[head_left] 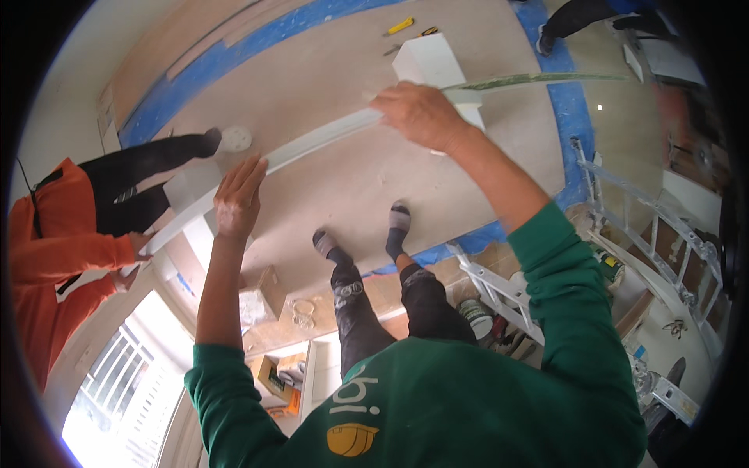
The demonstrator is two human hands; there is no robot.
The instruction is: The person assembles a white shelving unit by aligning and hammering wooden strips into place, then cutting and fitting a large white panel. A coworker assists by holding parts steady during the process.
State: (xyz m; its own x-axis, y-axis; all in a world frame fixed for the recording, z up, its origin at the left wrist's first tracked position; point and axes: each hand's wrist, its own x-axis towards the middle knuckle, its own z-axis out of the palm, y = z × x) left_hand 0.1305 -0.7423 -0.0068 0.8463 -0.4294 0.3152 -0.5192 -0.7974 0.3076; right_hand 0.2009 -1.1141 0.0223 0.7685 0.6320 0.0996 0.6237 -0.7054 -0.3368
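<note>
I rest my left hand [239,195], fingers extended, across the long white strip [328,135] and curl my right [417,115] over it, grip unclear; white box-shaped supports [431,61] seemingly keep it above the brown-covered floor [343,82].

White strip [328,134], green sweater [476,398] with yellow helmet print [353,440], blue tape [567,125]; orange top [58,203], yellow cutter [401,26]

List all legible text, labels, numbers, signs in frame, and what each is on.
Green sweatshirt: pale lettering beside a yellow hard-hat print; wording not copied here.
Dark trousers: pale print at one knee, too small to read.
Green tin, right: label too small.
Tub by the legs: label too small.
Long white strip: no text visible.
</note>
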